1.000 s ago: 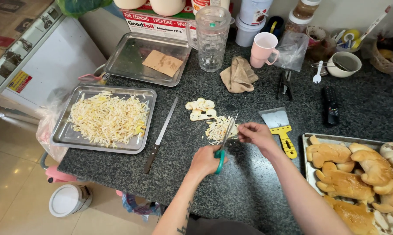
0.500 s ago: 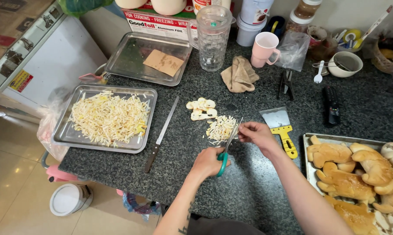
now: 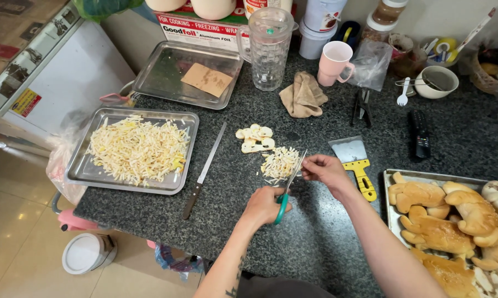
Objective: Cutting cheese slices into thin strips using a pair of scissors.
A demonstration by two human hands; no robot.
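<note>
— What do we see on the granite counter?

— Our left hand grips green-handled scissors; our right hand pinches a small piece at the blades, above the pile of shreds.

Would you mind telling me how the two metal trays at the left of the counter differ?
The near tray holds a wide heap of pale shredded strips; the far tray holds only a brown paper square. The near tray sits at the counter's front edge, beside the long knife; the far tray sits at the back, beside the clear pitcher. Both are shallow, rectangular and shiny steel.
</note>
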